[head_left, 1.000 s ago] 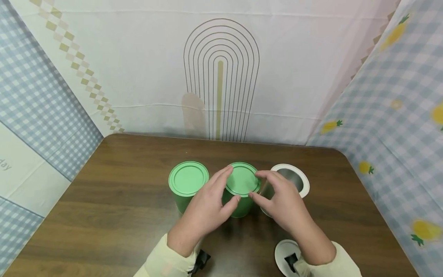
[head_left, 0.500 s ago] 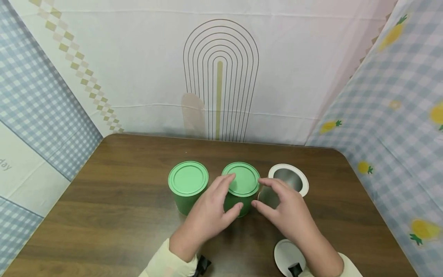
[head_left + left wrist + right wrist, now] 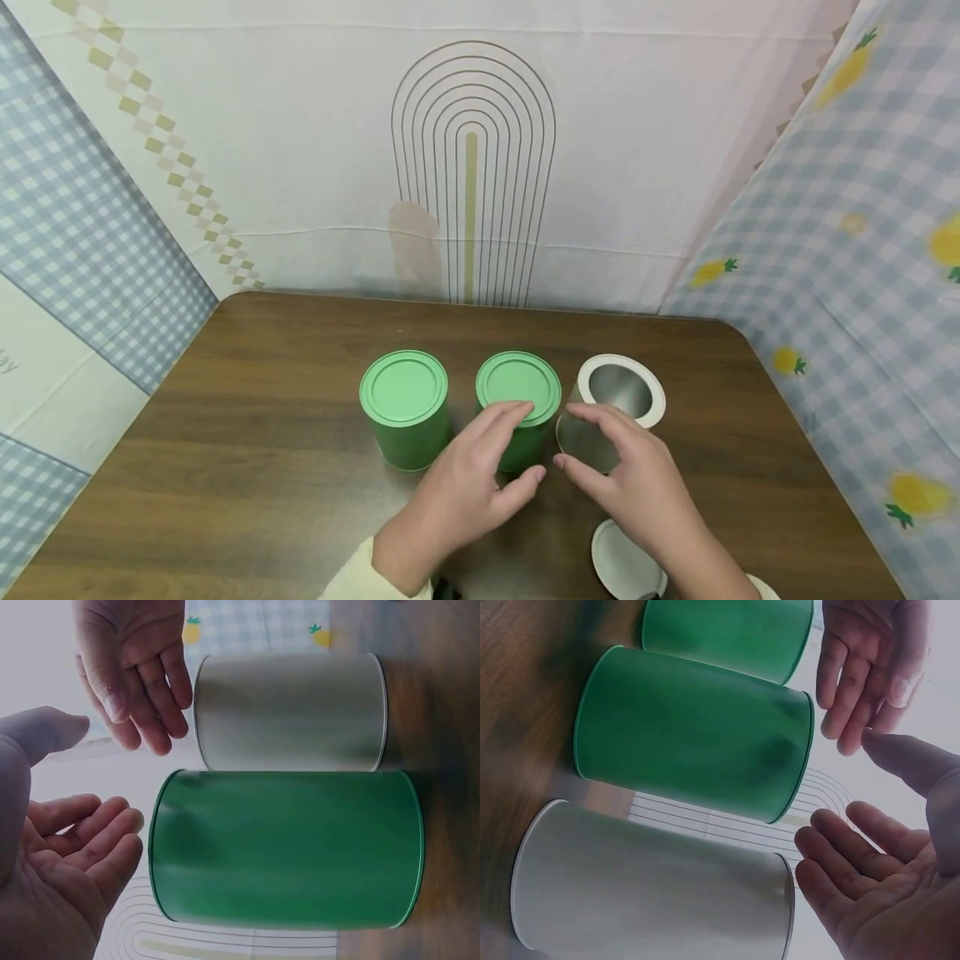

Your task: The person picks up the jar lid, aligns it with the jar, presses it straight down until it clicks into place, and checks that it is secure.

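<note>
Where the pale sleeve [image 3: 371,575] at your left wrist enters the near side of the view, a pale round lid [image 3: 622,557] lies flat on the brown wood-grain surface [image 3: 247,517] off to the right, partly hidden by your right forearm. A little farther off, your left hand [image 3: 472,483] hovers with its fingers loosely curved and the thumb well spread from them, holding nothing. Your right hand [image 3: 633,471] mirrors it, thumb and fingers apart around bare air, and the fingertips of the two face each other across a small gap. Both wrist views show space between your fingertips and the cans. Just beyond your left hand, the middle green can [image 3: 517,383] stands upright with a lighter green top, its near side partly covered by that hand. To its right and just beside it, past your right fingers, the pale can [image 3: 652,406] stands upright and uncovered, a white rim around its grey metallic inside. To the left, apart from the middle one, the left green can [image 3: 405,417] stands upright, also topped in lighter green. Behind the surface hangs a white cloth [image 3: 315,150] printed with nested arches.
</note>
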Demonstrator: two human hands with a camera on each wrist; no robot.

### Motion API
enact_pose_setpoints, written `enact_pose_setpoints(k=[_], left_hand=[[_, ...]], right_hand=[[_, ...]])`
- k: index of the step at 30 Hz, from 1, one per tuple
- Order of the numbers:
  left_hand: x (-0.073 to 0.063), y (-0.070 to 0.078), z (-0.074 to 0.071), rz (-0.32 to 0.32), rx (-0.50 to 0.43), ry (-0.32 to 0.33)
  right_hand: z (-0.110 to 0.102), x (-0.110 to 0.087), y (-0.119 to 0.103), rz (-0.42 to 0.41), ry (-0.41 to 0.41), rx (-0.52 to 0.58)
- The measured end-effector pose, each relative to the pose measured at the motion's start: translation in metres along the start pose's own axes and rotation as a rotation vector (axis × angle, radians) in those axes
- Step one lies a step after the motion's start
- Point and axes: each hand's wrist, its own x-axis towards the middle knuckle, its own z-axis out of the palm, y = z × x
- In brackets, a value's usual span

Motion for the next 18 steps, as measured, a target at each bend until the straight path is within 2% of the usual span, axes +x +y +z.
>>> enact_pose_setpoints(k=[5,12,18], left_hand=[[-0.003,0.003,0.003,0.002,-0.018,-0.02],[-0.006,0.003,0.009,0.041,-0.005,-0.007],[-0.008,0.006,0.013,0.038,-0.021,-0.027]], right_hand=[[-0.002,-0.005,0.001,-0.016,0.016,0.006],[-0.004,-0.012,0.001,-0.022,0.015,0.008],[-0.006,-0.016,0.0,-0.013,0.008,0.002]])
